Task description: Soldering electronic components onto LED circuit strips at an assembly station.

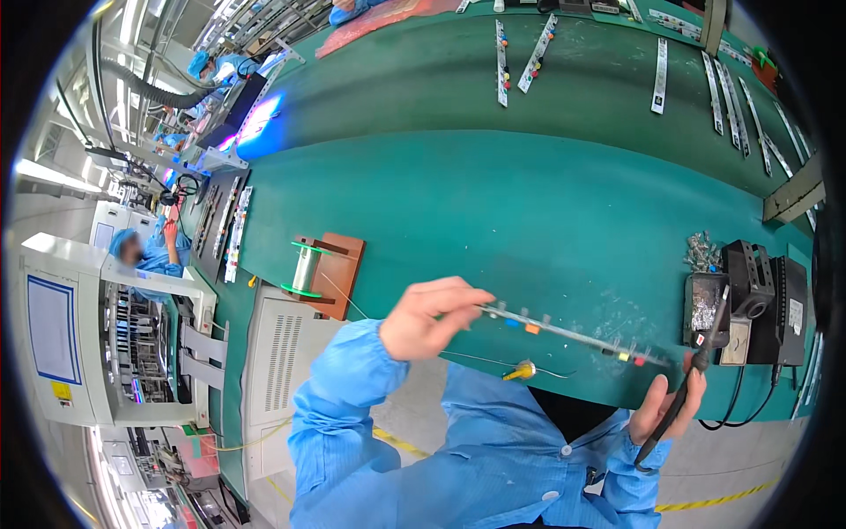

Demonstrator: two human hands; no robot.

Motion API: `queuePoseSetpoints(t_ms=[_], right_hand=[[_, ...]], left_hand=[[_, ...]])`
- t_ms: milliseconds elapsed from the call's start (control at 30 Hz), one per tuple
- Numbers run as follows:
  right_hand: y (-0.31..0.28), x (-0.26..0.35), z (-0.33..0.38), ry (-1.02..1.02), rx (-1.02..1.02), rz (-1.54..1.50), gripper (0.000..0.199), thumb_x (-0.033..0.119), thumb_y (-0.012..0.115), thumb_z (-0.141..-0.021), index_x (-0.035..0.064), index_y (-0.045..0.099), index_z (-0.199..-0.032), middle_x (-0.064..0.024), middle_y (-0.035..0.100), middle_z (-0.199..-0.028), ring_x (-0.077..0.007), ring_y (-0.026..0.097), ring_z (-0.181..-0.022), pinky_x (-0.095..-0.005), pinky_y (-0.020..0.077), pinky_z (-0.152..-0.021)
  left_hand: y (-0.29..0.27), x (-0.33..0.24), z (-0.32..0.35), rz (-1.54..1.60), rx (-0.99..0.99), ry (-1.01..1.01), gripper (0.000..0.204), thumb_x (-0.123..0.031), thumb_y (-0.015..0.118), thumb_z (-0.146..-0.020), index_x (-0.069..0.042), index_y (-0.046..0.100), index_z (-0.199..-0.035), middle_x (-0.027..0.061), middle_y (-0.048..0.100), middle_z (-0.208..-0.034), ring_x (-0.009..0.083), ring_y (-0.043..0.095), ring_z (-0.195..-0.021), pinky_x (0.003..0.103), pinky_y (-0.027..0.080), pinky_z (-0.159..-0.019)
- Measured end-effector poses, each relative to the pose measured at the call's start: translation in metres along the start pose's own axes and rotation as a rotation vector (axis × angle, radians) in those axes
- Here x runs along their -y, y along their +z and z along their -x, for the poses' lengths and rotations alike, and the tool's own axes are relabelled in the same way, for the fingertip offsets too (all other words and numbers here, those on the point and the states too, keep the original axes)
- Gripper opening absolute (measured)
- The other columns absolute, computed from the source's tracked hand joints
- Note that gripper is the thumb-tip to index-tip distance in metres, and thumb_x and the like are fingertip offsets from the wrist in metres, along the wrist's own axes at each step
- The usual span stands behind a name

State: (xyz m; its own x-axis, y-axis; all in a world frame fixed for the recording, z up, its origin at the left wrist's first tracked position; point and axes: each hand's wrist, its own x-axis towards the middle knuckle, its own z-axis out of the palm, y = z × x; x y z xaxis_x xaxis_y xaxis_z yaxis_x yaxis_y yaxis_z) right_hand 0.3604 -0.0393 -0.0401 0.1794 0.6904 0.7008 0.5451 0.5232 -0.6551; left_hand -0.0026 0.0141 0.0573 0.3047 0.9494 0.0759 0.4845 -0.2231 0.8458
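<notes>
My left hand (pixel 432 317) pinches one end of a long narrow circuit strip (pixel 573 334) that carries small coloured parts, held level over the front edge of the green bench (pixel 529 212). My right hand (pixel 667 401) grips a black soldering iron (pixel 696 375) like a pen, its tip pointing up toward the strip's far end and the tip cleaner. A thin solder wire (pixel 493 360) with a yellow piece on it runs below the strip toward a solder spool (pixel 305 268) on a brown stand.
A black soldering station (pixel 765 300) with a tip-cleaning tray (pixel 705 300) sits at the right of the bench. More long strips (pixel 520 53) lie on the far belt. A grey machine (pixel 88 326) and other workers in blue stand at left.
</notes>
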Motion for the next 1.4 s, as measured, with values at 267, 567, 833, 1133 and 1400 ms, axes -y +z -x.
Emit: queuePoseSetpoints(t_ms=[267, 567, 833, 1133, 1400], right_hand=[[0.002, 0.013, -0.018, 0.031, 0.301, 0.138, 0.047, -0.01, 0.067, -0.078, -0.0043, 0.056, -0.124, -0.0233, 0.062, -0.118, -0.0358, 0.061, -0.106, -0.0406, 0.0484, -0.092], [0.011, 0.021, -0.025, 0.03, 0.336, 0.214, 0.046, -0.009, 0.07, -0.074, -0.0039, 0.06, -0.119, -0.0229, 0.063, -0.115, -0.0374, 0.061, -0.104, -0.0405, 0.0488, -0.09], [0.014, 0.012, -0.023, 0.046, 0.231, 0.139, 0.048, -0.005, 0.072, -0.071, -0.0014, 0.061, -0.117, -0.022, 0.065, -0.11, -0.034, 0.063, -0.093, -0.0381, 0.0512, -0.081], [0.003, 0.011, -0.019, 0.055, 0.282, 0.11, 0.041, 0.004, 0.064, -0.087, -0.0064, 0.054, -0.126, -0.0281, 0.062, -0.116, -0.0351, 0.063, -0.105, -0.0421, 0.0501, -0.092], [0.004, 0.006, -0.016, -0.002, 0.19, 0.049, 0.038, 0.018, 0.061, -0.094, -0.0042, 0.055, -0.124, -0.027, 0.065, -0.109, -0.0362, 0.063, -0.095, -0.0426, 0.0507, -0.084]], left_hand=[[0.031, 0.032, -0.003, -0.228, 0.019, 0.278, 0.031, 0.005, 0.07, -0.078, -0.003, 0.07, -0.107, 0.015, 0.066, -0.109, 0.0287, 0.063, -0.096, 0.038, 0.052, -0.082], [0.069, -0.012, 0.017, -0.313, -0.076, 0.413, 0.036, 0.001, 0.076, -0.065, -0.004, 0.069, -0.101, 0.0122, 0.064, -0.103, 0.0296, 0.062, -0.085, 0.039, 0.051, -0.072], [0.124, -0.004, 0.013, -0.275, -0.132, 0.455, 0.033, 0.005, 0.076, -0.059, -0.002, 0.07, -0.091, 0.0086, 0.062, -0.082, 0.0253, 0.06, -0.071, 0.035, 0.048, -0.061], [0.136, -0.021, 0.02, -0.056, -0.354, 0.412, 0.027, 0.009, 0.072, -0.06, -0.002, 0.07, -0.084, 0.0096, 0.064, -0.074, 0.0193, 0.059, -0.054, 0.028, 0.045, -0.047], [0.122, -0.006, 0.021, -0.094, -0.319, 0.323, 0.023, 0.013, 0.071, -0.064, 0.001, 0.07, -0.083, 0.0092, 0.064, -0.071, 0.0183, 0.061, -0.055, 0.027, 0.046, -0.047]])
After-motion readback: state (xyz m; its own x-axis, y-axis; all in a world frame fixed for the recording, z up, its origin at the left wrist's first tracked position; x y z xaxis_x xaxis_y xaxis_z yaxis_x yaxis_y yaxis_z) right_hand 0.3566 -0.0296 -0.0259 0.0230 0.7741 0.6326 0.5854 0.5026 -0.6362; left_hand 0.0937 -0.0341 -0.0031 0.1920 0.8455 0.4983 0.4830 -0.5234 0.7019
